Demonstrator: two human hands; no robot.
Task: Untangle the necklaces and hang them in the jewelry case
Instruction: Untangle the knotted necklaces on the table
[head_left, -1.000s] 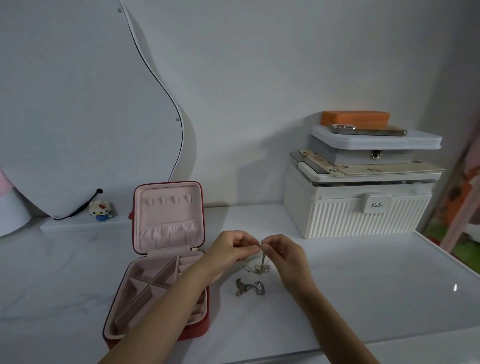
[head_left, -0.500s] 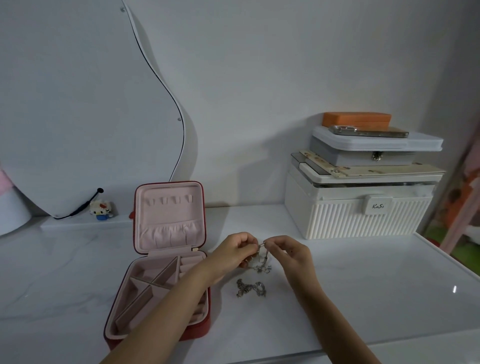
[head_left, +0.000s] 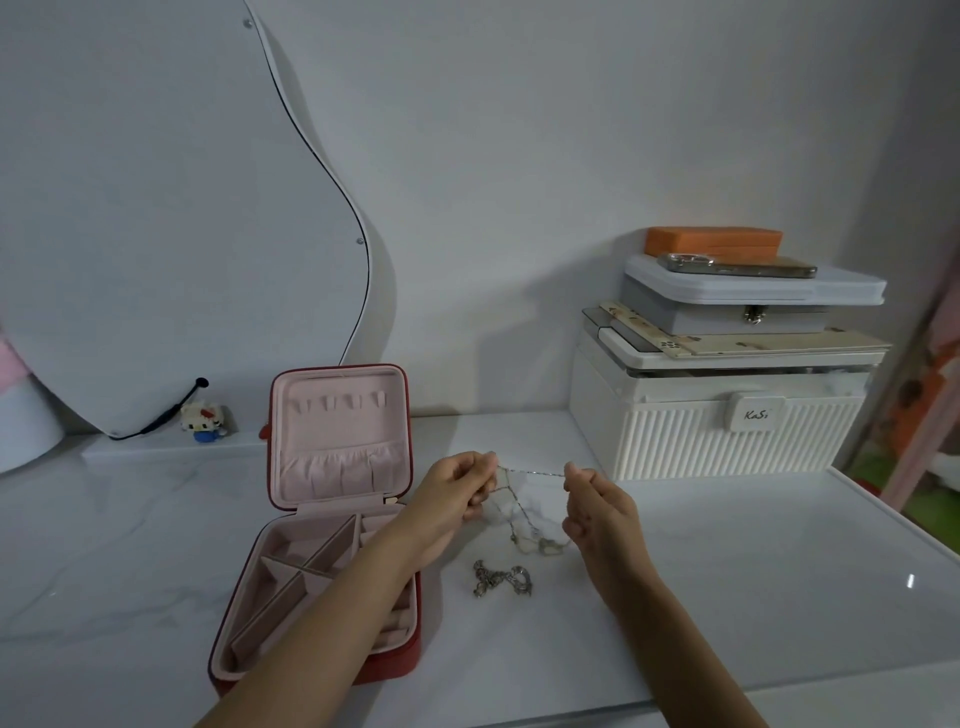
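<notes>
Necklaces are sitting near the lower middle of the frame, and reading from the left edge: a curved white mirror (head_left: 156, 218) is leaning against the wall in the upper left, with a small toy figure (head_left: 203, 417) standing on the ledge below it; the red jewelry case (head_left: 322, 525) is lying open at lower left of centre, its pink lid standing upright and its divided tray facing up on the white table (head_left: 779, 597). Just right of the case, the left hand (head_left: 452, 499) is pinching one end of a thin silver necklace (head_left: 530, 473) between curled fingers, and the right hand (head_left: 597, 506) is pinching the other end, so a short stretch of chain is running taut between them while the rest is hanging down in loops toward the tabletop. A second tangled necklace (head_left: 501, 578) is lying on the table just below the hands, held by neither. At the right, a ribbed white box (head_left: 717, 436) is carrying a grey case (head_left: 753, 306), a phone (head_left: 737, 266) and an orange box (head_left: 714, 241)
</notes>
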